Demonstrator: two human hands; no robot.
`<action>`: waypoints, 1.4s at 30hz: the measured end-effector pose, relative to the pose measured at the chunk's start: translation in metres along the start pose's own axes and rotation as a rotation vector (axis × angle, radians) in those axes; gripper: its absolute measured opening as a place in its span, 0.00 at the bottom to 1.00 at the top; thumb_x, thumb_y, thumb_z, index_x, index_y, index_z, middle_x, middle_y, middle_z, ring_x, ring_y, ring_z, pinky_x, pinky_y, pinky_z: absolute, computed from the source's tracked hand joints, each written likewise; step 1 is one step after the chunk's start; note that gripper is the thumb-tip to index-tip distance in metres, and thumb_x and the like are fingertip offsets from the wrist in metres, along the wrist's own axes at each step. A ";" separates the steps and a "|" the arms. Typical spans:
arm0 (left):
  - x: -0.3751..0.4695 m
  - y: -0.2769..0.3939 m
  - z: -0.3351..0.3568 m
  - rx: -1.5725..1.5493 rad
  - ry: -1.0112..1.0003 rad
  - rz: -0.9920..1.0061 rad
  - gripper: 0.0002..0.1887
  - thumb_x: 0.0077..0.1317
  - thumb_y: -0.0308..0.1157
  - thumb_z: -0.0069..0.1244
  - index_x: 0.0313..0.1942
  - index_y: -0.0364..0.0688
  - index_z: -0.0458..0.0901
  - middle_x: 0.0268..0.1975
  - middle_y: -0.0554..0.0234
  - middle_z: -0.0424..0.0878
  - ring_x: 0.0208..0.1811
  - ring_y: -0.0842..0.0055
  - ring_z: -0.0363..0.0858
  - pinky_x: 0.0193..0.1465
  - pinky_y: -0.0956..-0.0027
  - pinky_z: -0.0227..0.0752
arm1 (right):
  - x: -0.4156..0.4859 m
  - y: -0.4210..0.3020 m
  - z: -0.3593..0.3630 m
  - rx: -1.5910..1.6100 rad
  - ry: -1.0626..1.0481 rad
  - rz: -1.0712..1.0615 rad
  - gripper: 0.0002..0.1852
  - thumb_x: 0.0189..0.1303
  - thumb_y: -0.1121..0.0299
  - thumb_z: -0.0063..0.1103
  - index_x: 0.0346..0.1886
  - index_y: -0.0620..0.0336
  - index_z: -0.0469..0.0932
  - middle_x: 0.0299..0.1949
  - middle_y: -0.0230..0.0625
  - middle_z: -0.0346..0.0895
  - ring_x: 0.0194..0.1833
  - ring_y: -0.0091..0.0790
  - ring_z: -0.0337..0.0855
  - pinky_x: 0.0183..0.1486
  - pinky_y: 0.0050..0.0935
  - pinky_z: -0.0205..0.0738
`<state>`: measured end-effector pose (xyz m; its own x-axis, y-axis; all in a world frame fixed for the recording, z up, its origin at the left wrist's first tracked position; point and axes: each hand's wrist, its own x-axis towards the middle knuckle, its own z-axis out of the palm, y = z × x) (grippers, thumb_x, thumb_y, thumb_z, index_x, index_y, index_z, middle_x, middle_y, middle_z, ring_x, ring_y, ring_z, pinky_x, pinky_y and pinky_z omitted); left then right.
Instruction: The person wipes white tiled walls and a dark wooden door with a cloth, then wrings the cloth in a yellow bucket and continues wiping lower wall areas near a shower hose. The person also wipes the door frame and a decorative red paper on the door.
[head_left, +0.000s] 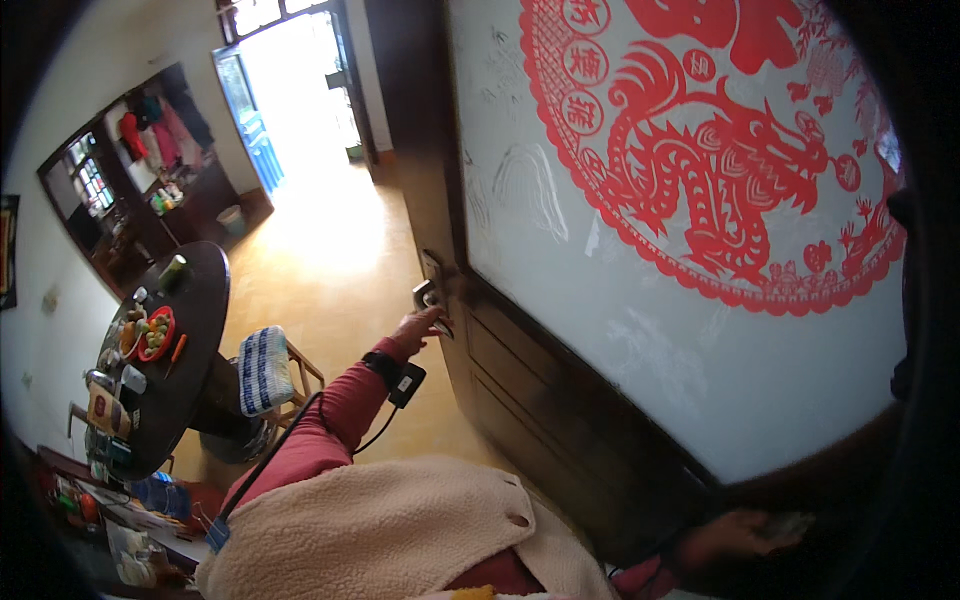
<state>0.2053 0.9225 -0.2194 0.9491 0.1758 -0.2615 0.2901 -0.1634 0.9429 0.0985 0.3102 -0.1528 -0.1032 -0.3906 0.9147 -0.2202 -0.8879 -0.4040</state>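
My left hand (415, 331), with a red sleeve and a black strap at the wrist, grips the metal handle (425, 294) of a brown wooden door (517, 375). The door stands ajar and swings across the right of the view. A frosted glass panel (525, 247) fills its upper part and bears a large red paper-cut dragon (697, 180) with printed characters. At the lower right, my right hand (731, 536) is blurred and in shadow beside the door's bottom edge. Something pale shows at its fingers, but I cannot make out whether it is held.
A dark oval table (202, 300) at left carries a red bowl of fruit (156, 334), an orange-handled knife (177, 352) and jars. Beside it stands a stool with a striped cushion (264, 371). Farther off, a blue door (256, 139) opens to daylight near a bucket (232, 219).
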 end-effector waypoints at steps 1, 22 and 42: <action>0.002 -0.002 0.000 -0.005 -0.001 -0.019 0.20 0.67 0.52 0.38 0.53 0.54 0.72 0.53 0.75 0.77 0.53 0.74 0.73 0.48 0.60 0.60 | -0.001 0.003 0.004 -0.055 0.023 -0.047 0.29 0.67 0.64 0.46 0.67 0.67 0.54 0.65 0.53 0.57 0.59 0.51 0.68 0.59 0.44 0.66; 0.033 -0.014 0.009 -0.111 -0.205 -0.147 0.21 0.65 0.57 0.42 0.49 0.55 0.75 0.44 0.70 0.83 0.50 0.77 0.77 0.51 0.62 0.56 | -0.160 -0.024 0.010 0.258 -0.157 0.855 0.24 0.66 0.74 0.42 0.64 0.67 0.53 0.58 0.48 0.63 0.59 0.47 0.65 0.62 0.34 0.57; 0.043 -0.016 -0.001 -0.141 -0.286 -0.174 0.26 0.68 0.56 0.34 0.61 0.55 0.61 0.54 0.63 0.75 0.60 0.64 0.68 0.62 0.47 0.48 | 0.052 -0.020 0.043 0.345 0.073 0.213 0.28 0.54 0.82 0.50 0.61 0.64 0.60 0.62 0.53 0.61 0.62 0.55 0.64 0.63 0.40 0.60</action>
<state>0.2413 0.9333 -0.2453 0.8885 -0.0928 -0.4493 0.4499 -0.0163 0.8930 0.1394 0.2973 -0.0964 -0.1826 -0.5672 0.8031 0.1504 -0.8233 -0.5473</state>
